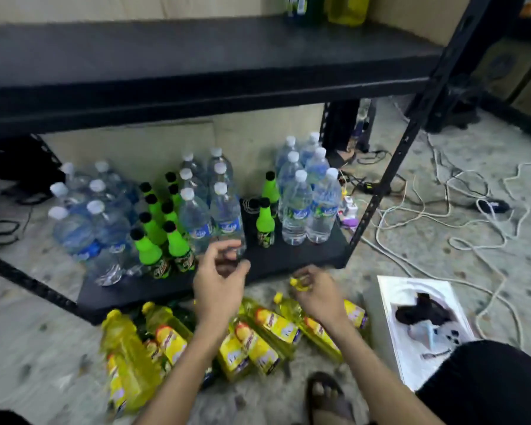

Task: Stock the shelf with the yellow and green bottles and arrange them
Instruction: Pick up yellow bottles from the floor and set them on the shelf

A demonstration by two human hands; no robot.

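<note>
Right hand [314, 291]: fingers clenched on the neck of a yellow bottle [319, 328], at its cap [298, 283], low over the floor just in front of the bottom shelf [288, 256]. Left hand [219, 280]: fingers released and curled, holding nothing, near a water bottle [227, 222]. The other yellow bottles [163, 335] lie on the floor. Green bottles [163, 234] stand on the shelf, wedged among water bottles.

Risk: free shelf space looks narrow, so placing the yellow bottle could topple the lone green bottle [265, 223] or neighbours. A neck-only grip may let it swing. Cables [442, 228] lie close by.
</note>
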